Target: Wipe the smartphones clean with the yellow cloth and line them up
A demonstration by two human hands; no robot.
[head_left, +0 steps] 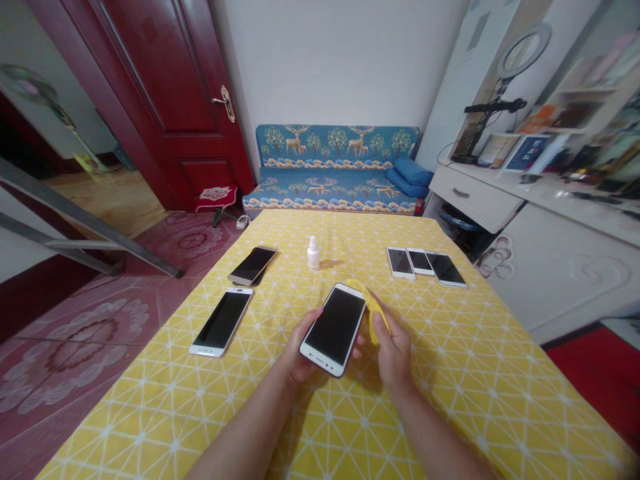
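A white-framed smartphone with a dark screen and a dark case edge lies in my left hand, screen up and tilted. The thumb presses its left side, and fingertips show at its right side. My right hand is closed on a yellow cloth, which touches the phone's upper right edge. Beyond the phone a small white bottle stands upright on the table. Another white smartphone rests to the left of my hands, screen up.
The table wears a yellow patterned cloth. At its back left, a gold phone lies on another dark one. Several white phones lie at the right. Beyond are a blue sofa, a red door and a white cabinet.
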